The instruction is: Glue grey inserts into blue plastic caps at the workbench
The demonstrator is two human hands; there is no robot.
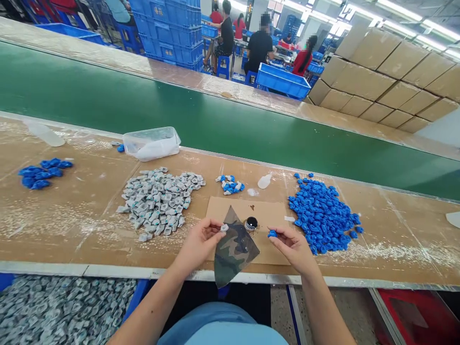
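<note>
Between finger and thumb, my left hand (203, 241) pinches a small grey-white piece (224, 228) over the upper left of a camouflage cloth (235, 251). My right hand (292, 245) holds a small blue piece (272, 234) the same way, to the right of a small round pot of black liquid (251, 223). Cloth and pot lie on a cardboard sheet (275, 251). A pile of grey pieces (161, 199) spreads left of the sheet, and a heap of blue pieces (321, 215) lies to its right. Beyond the sheet is a small group of blue-and-white pieces (230, 185).
A clear plastic tub (153, 143) stands near a green conveyor belt (230, 127). More blue pieces (43, 173) lie far left. Below the table's front edge, a bin holds many grey pieces (64, 311). Several people, blue crates (168, 33) and stacked cartons (388, 72) are beyond the belt.
</note>
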